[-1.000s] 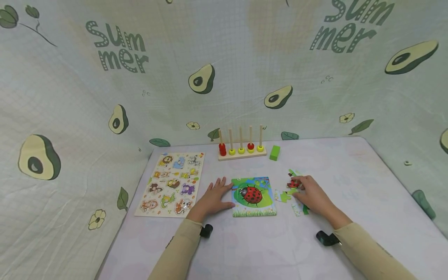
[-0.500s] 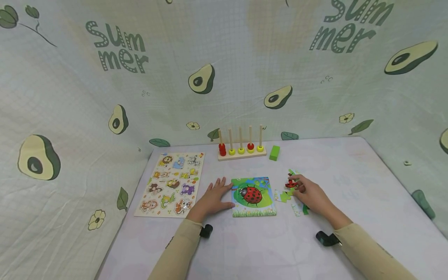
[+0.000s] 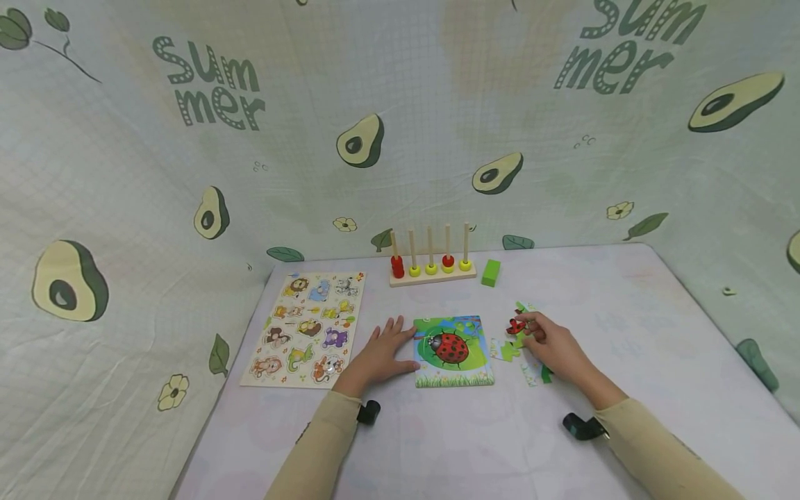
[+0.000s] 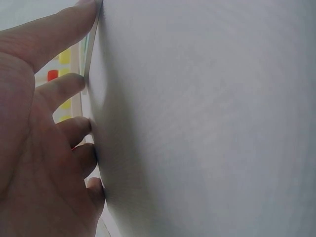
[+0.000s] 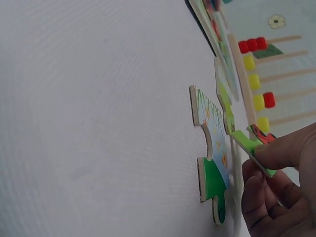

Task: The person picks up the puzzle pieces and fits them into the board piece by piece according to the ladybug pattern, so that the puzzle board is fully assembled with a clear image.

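My left hand lies with spread fingers on the table, its thumb and index fingertip right at the left edge of a square ladybug picture board. In the left wrist view the fingertips meet the white cloth. My right hand pinches a red and green jigsaw piece between thumb and fingers, tilted over the table. Just below it, a jigsaw piece with grass blades and dark green lies flat. Another light green jigsaw piece lies between the board and the right hand.
An animal picture board lies at the left. At the back stand a wooden peg rack with red and yellow beads and a green block. Patterned cloth hangs behind the table.
The right hand's pinched jigsaw piece has turned and shifted slightly left, showing its red part more clearly. The left hand and the ladybug board have stayed put.
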`<state>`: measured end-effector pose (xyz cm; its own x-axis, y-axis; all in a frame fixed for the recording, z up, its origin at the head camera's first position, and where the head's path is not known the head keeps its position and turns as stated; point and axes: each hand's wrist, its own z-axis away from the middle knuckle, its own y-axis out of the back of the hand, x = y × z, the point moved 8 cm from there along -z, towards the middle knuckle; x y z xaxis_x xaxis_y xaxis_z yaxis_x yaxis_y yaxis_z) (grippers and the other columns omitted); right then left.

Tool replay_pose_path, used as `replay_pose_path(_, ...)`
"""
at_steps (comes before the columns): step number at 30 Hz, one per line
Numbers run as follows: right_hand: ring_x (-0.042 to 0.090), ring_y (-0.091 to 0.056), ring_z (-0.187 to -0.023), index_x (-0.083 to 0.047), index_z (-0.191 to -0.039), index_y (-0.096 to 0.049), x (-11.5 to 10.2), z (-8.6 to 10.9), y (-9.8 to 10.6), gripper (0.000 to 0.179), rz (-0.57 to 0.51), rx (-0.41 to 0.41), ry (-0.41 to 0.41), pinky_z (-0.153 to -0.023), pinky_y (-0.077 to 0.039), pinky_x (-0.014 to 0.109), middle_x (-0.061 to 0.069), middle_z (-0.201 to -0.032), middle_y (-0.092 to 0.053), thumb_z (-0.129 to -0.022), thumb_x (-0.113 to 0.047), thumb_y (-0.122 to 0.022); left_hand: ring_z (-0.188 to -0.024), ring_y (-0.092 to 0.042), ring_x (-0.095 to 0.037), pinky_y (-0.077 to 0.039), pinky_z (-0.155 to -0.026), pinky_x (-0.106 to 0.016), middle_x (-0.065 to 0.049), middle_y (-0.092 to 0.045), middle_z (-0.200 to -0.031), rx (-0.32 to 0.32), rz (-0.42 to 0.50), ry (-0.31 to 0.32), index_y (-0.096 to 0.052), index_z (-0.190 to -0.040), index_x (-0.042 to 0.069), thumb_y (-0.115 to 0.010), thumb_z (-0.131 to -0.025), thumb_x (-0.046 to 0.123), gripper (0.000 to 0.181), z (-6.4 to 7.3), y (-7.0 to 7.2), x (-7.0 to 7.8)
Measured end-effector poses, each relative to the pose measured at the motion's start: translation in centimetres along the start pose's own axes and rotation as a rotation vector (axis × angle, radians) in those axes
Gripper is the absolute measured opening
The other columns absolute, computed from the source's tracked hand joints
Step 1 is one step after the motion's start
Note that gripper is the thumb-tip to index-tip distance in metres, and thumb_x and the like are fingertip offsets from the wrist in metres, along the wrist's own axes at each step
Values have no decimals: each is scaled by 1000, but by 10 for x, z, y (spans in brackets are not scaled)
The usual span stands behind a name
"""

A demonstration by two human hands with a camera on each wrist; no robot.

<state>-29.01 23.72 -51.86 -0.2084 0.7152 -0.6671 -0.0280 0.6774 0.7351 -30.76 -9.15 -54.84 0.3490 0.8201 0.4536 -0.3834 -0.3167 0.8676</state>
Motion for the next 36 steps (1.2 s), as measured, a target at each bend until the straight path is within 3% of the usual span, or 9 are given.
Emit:
replay_pose_path(10,23,-64,-92,-9,-138,-56,1,-1,1,38,-30,15,-23,-72,-52,36,13,-110,-71,-100,-8,-61,-156,-7,-32,-3,-126,-52,-15,-17,-168,6,18,-18,-37,-159,18,-71,-92,50,83,3,4,5)
replay_pose_path(18,24,-65,-91,-13,-133,-61,-3,-1,2,33,-35,26,-19,-76,-53,40,11,-110,-72,-100,-7,-61,-156,-7,-32,-3,-126,-52,-15,-16,-168,5,21,-18,-36,-160,18,-70,-92,51,82,5,5,6)
replay_pose_path(25,21,-65,-91,-16,-137,-64,-7,0,-1,35,-46,5,-12,-74,-53,35,13,-121,-69,-102,-11,-60,-156,-7,-33,-4,-126,-52,-16,-17,-168,9,30,-18,-38,-159,17,-70,-92,51,82,5,5,6)
replay_pose_path(33,14,-55,-76,-14,-122,-69,-16,0,-3,23,-69,28,4,-63,-46,26,0,-90,-67,-100,-11,-65,-156,-6,-32,-3,-126,-52,-14,-16,-168,9,21,-18,-37,-159,18,-70,-92,53,83,3,3,3)
replay_pose_path(36,13,-54,-76,-16,-120,-72,-20,2,-5,22,-74,31,27,-64,-46,26,1,-90,-67,-100,-11,-64,-156,-6,-32,-3,-126,-52,-15,-16,-168,10,21,-20,-37,-159,18,-70,-92,53,83,3,3,3)
